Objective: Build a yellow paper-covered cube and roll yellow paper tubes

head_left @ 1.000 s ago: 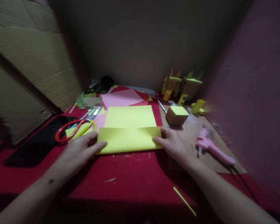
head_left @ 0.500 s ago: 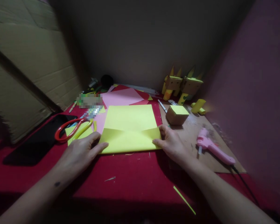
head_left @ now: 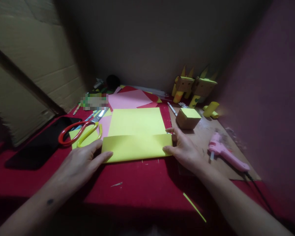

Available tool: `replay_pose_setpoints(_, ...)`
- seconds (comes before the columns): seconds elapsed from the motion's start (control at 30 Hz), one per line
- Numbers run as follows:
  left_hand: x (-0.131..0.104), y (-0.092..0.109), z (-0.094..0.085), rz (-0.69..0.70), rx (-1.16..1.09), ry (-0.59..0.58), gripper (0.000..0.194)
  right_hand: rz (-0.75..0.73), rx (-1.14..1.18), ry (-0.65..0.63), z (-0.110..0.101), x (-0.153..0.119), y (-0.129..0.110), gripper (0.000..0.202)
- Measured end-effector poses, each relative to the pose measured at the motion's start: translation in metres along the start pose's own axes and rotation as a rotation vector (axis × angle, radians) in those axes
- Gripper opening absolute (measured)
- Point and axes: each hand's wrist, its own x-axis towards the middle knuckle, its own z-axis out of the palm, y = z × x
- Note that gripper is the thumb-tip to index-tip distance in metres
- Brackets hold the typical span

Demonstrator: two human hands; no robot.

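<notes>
A sheet of yellow paper lies in front of me, its near edge folded up into a wide flap. My left hand grips the flap's left end, thumb on top and fingers curled behind. At the right end my right hand pinches the flap between thumb and fingers, the index finger stretched out above. Just beyond my left hand lie scissors with one red and one yellow handle, on a yellow paper scrap.
A dark flat device lies at the left. Pink paper is behind the sheet. On cardboard at the right are a cardboard box with a yellow top and a pink glue gun. Two cardboard animal figures stand at the back.
The flap's top edge is now straighter and both its ends stand out past the sheet's sides. My right index finger has stretched out. The view has shifted slightly.
</notes>
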Motion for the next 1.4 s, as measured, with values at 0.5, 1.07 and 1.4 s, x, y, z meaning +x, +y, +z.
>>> replay_pose_setpoints(0.5, -0.008, -0.002, 0.003, -0.017, -0.028, 0.026, 0.041, 0.044, -0.049, -0.088, -0.008, -0.001, -0.004, 0.063)
replay_pose_setpoints(1.07, -0.001, -0.006, 0.009, 0.171, -0.029, 0.044, 0.036, -0.087, -0.322, -0.024, 0.004, -0.007, 0.004, 0.06)
replay_pose_setpoints(1.4, 0.0, -0.011, 0.015, 0.248, -0.042, 0.119, 0.031, -0.194, -0.37, 0.029, 0.007, -0.009, 0.018, 0.059)
